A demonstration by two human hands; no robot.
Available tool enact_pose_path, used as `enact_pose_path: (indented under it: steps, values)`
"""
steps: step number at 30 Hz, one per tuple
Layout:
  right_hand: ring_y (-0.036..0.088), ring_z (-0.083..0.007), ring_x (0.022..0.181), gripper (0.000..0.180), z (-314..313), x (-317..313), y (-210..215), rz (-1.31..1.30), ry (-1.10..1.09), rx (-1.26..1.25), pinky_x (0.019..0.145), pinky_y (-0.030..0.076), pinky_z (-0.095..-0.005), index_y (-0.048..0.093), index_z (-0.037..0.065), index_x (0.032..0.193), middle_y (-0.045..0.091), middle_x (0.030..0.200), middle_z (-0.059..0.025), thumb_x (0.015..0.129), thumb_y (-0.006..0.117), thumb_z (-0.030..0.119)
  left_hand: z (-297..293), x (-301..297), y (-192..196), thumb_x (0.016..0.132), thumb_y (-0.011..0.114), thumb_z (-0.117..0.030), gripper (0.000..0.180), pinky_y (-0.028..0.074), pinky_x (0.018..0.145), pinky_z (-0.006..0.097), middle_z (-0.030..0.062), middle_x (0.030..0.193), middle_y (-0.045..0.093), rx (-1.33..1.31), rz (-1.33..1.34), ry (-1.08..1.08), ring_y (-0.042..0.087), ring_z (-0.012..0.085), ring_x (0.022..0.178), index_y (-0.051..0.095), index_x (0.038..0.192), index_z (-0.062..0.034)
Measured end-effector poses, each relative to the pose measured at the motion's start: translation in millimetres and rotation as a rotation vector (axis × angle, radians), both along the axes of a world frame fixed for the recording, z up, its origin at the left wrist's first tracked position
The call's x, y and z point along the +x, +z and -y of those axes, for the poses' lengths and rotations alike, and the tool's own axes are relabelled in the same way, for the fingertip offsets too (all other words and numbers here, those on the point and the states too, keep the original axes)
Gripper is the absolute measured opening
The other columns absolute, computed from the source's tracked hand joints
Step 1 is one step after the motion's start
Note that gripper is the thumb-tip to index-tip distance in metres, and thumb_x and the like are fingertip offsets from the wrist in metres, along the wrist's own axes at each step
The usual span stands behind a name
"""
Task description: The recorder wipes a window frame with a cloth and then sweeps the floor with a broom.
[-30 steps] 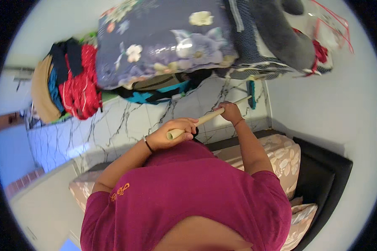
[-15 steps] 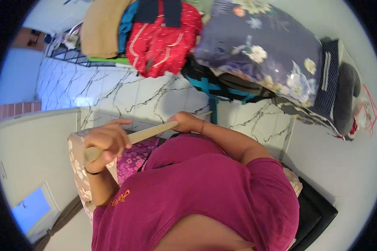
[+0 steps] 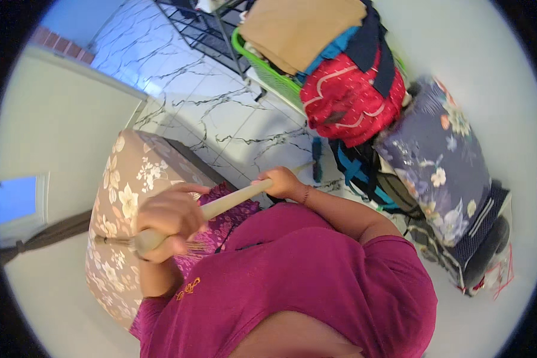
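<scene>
Both of my hands grip the pale handle [image 3: 235, 200] of a long-handled broom. My left hand [image 3: 170, 221] is wrapped around its upper end, close to the bed, and is a little blurred. Lower on the handle, my right hand [image 3: 280, 182] is closed around it in front of my body. The handle runs away from me down to a narrow blue broom head [image 3: 317, 160] on the marble-patterned floor, beside a black and blue bag [image 3: 353, 164]. Thin straw-like strands [image 3: 200, 248] show just behind my left hand; what they belong to is partly hidden.
A bed with a floral cover [image 3: 125, 179] stands at my left. Ahead, folded clothes [image 3: 304, 30] fill a green basket [image 3: 274, 71] next to a dark metal rack [image 3: 212, 42]. A red patterned cloth [image 3: 352, 101] and a floral pillow [image 3: 438, 161] are piled at right, by the wall.
My view has turned left, so the clothes and pillow have shifted right and more of the bed shows. Both hands keep their hold on the broom, whose head now appears farther right.
</scene>
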State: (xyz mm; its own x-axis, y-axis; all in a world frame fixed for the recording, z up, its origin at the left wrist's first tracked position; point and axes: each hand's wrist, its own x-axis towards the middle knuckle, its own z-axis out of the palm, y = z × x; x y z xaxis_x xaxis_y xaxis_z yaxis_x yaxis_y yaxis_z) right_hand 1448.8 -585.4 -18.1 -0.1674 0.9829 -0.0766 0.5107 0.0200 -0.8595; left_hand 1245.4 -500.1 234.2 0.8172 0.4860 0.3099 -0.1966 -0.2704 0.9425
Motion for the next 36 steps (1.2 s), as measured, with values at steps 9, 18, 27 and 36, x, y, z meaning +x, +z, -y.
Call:
enact_pose_path:
  steps: [9,18,27,36]
  values:
    - [0.054,-0.0303,0.054,0.029,-84,-41,-19,-0.225,0.137,0.137,0.051,0.041,-0.0354,0.051,0.005,0.061,0.053,0.056,-0.0122,0.076,0.067,0.023,34,-5,-5,0.080,0.058,-0.051,0.054,0.042,0.084,0.046,0.0027,0.050,0.050,0.104,-0.060,0.641,0.057,0.0210,0.054,0.045,0.050,-0.0083]
    - [0.052,-0.0328,0.056,0.035,-69,-52,47,-0.400,0.714,0.268,0.048,0.039,-0.0371,0.049,0.008,0.058,0.053,0.058,-0.0097,0.074,0.067,0.034,95,25,62,0.084,0.051,-0.055,0.052,0.044,0.075,0.045,-0.0033,0.047,0.047,0.486,-0.023,0.725,0.049,0.0133,0.043,0.039,0.053,-0.0147]
    - [0.059,-0.0324,0.062,0.030,-14,-34,-1,-0.379,1.176,-0.407,0.059,0.047,-0.0395,0.065,0.008,0.074,0.061,0.068,-0.0142,0.077,0.064,0.038,102,69,25,0.086,0.056,-0.038,0.038,0.046,0.061,0.037,-0.0005,0.046,0.045,-0.014,-0.107,1.162,0.047,0.0132,0.039,0.042,0.060,-0.0131]
    - [0.058,-0.0332,0.062,0.025,-94,-58,-53,-0.245,1.172,0.279,0.055,0.046,-0.0430,0.056,0.012,0.063,0.059,0.064,-0.0104,0.071,0.066,0.033,115,72,-8,0.086,0.057,-0.040,0.045,0.047,0.064,0.041,0.0021,0.046,0.045,0.039,-0.132,1.282,0.050,0.0181,0.045,0.043,0.059,-0.0072]
